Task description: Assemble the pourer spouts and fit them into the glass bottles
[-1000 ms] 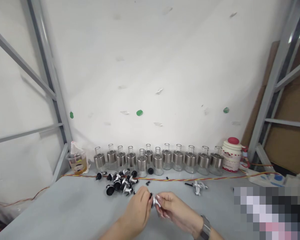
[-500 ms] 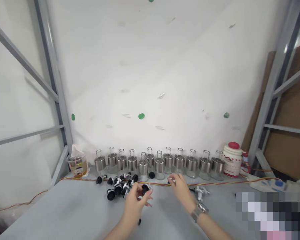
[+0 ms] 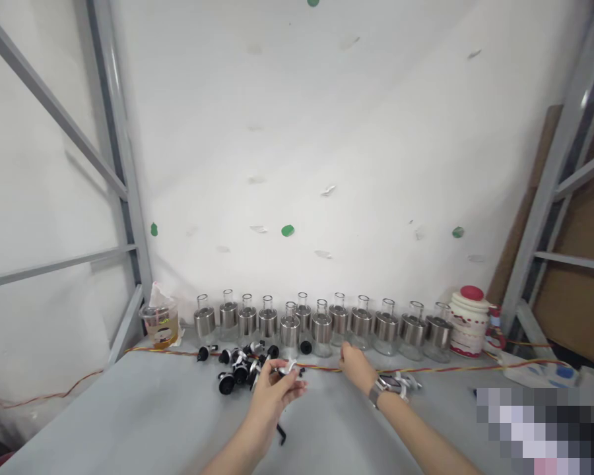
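My left hand [image 3: 273,390] pinches a bottle stopper [image 3: 291,367] with a silvery top between thumb and fingers, a little above the grey table. To its left lies a pile of black and silver stoppers [image 3: 240,375]. My right hand [image 3: 357,367] is closed in front of the row of bottles; what its fingers hold, if anything, is hidden. Behind both hands stand several clear glass bottles [image 3: 321,326] with metal sleeves and uncapped necks. A black bent piece [image 3: 281,433] lies beside my left wrist. Silvery parts [image 3: 408,382] lie by my right wrist.
A plastic cup of amber liquid [image 3: 161,326] stands at the left end of the bottles. A white jar with a red knob [image 3: 469,323] stands at the right end, near a power strip [image 3: 539,371]. A twisted wire [image 3: 426,369] crosses the table. Metal frame posts flank both sides.
The stopper in my left hand has turned, its silvery top now showing instead of its black base. My right hand's fingers have closed further. The whole view has shifted slightly.
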Available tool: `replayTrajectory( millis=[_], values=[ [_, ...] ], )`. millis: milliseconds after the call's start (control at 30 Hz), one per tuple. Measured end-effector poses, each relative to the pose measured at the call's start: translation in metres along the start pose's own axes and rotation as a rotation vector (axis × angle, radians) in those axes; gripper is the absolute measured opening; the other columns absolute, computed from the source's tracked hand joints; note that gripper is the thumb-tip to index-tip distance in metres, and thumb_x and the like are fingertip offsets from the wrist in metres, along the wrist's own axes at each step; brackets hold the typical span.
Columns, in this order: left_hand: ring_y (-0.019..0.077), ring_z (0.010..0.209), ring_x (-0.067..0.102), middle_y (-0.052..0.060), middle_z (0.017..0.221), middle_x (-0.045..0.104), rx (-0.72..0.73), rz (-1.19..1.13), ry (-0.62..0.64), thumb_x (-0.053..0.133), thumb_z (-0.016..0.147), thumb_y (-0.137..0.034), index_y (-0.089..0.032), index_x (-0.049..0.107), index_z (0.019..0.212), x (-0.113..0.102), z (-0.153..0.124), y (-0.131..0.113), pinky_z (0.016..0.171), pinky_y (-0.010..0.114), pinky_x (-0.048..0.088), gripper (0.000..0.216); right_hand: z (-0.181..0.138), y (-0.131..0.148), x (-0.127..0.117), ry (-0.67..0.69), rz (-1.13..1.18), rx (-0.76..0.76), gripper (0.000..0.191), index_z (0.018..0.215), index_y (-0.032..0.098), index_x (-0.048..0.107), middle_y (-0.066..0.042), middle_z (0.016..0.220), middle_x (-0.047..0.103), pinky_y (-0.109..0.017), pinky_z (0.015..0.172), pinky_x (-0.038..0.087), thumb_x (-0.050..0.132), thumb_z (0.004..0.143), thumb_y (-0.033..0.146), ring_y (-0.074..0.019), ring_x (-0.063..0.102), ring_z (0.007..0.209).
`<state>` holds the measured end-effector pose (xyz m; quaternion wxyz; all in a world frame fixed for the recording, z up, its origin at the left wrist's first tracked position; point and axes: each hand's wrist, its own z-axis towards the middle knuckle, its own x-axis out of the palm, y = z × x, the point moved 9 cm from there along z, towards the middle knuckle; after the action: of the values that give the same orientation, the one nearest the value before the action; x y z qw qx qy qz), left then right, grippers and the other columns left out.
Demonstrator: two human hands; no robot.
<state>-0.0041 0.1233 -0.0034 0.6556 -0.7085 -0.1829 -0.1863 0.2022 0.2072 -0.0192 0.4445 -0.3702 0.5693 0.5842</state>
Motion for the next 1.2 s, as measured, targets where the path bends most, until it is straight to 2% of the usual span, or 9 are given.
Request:
replayTrajectory(
  millis=[233,433,600,667,800,867,933,1033,1200],
  values=[
    [0.0185,0.056,0.064,0.005,0.063,0.066,-0.141,-0.029,0.042,0.066,0.065,-0.022,-0.016,0.043,0.086,0.005,-0.001,0.013,0.060,0.031,0.049,0.032,0.000,0.000,-0.001,0.020,0.033,0.014,0.028,0.107,0.015,0.051,-0.007,0.108,0.054,-0.037,0.076,0.046,0.050,0.082,0.029,-0.0182,0.055,0.091],
    [0.0149,0.050,0.061,0.002,0.057,0.063,-0.201,-0.010,0.058,0.060,0.069,-0.020,-0.015,0.045,0.085,0.009,-0.005,0.020,0.057,0.029,0.048,0.023,0.007,-0.013,-0.002,0.040,0.221,0.006,0.027,0.106,0.016,0.051,-0.005,0.107,0.055,-0.036,0.074,0.047,0.050,0.083,0.029,-0.0172,0.056,0.089],
    [0.0153,0.055,0.062,0.003,0.061,0.062,-0.192,-0.041,0.114,0.060,0.068,-0.022,-0.013,0.051,0.083,0.010,-0.005,0.019,0.062,0.029,0.047,0.020,0.010,-0.022,-0.015,0.003,0.478,-0.007,0.009,0.076,0.011,0.061,-0.003,0.071,0.063,-0.030,0.067,0.046,0.055,0.076,0.019,-0.0170,0.059,0.072],
    [0.0152,0.056,0.061,0.004,0.063,0.062,-0.210,-0.040,0.146,0.060,0.067,-0.024,-0.012,0.053,0.081,0.013,-0.007,0.020,0.063,0.029,0.046,0.020,0.002,-0.020,-0.023,-0.010,0.615,-0.028,0.011,0.075,0.011,0.061,-0.003,0.064,0.062,-0.029,0.065,0.045,0.053,0.074,0.017,-0.0173,0.060,0.067],
    [0.0131,0.047,0.057,0.002,0.059,0.060,-0.317,-0.028,0.217,0.054,0.070,-0.035,-0.013,0.053,0.078,0.022,-0.014,0.032,0.053,0.027,0.044,0.023,-0.031,-0.001,-0.033,-0.007,0.878,-0.110,0.025,0.088,0.012,0.061,-0.005,0.074,0.065,-0.029,0.066,0.046,0.055,0.072,0.031,-0.0167,0.060,0.070],
    [0.0124,0.041,0.054,0.001,0.053,0.057,-0.411,-0.014,0.261,0.048,0.072,-0.042,-0.014,0.052,0.075,0.026,-0.019,0.044,0.046,0.025,0.041,0.028,-0.051,0.015,-0.032,0.021,1.120,-0.146,0.028,0.084,0.013,0.062,-0.005,0.074,0.065,-0.029,0.065,0.045,0.060,0.068,0.037,-0.0161,0.058,0.068],
    [0.0117,0.035,0.050,-0.001,0.047,0.053,-0.486,0.013,0.305,0.043,0.074,-0.048,-0.015,0.051,0.072,0.030,-0.024,0.055,0.040,0.023,0.038,0.034,-0.067,0.028,-0.027,0.046,1.309,-0.132,0.027,0.074,0.014,0.063,-0.001,0.063,0.061,-0.026,0.058,0.043,0.064,0.064,0.039,-0.0131,0.054,0.057],
    [0.0106,0.030,0.046,-0.003,0.042,0.049,-0.499,0.041,0.382,0.038,0.074,-0.056,-0.016,0.050,0.071,0.035,-0.029,0.060,0.036,0.021,0.034,0.042,-0.080,0.047,-0.023,0.053,1.332,-0.147,0.023,0.063,0.015,0.063,0.001,0.057,0.058,-0.023,0.050,0.038,0.070,0.059,0.036,-0.0096,0.047,0.048],
    [0.0095,0.029,0.043,-0.004,0.039,0.046,-0.508,0.067,0.426,0.035,0.072,-0.062,-0.016,0.051,0.069,0.039,-0.034,0.063,0.035,0.021,0.034,0.049,-0.090,0.067,-0.027,0.086,1.282,-0.241,0.019,0.066,0.016,0.065,0.000,0.060,0.061,-0.025,0.057,0.042,0.070,0.060,0.034,-0.0131,0.052,0.056]
  ],
)
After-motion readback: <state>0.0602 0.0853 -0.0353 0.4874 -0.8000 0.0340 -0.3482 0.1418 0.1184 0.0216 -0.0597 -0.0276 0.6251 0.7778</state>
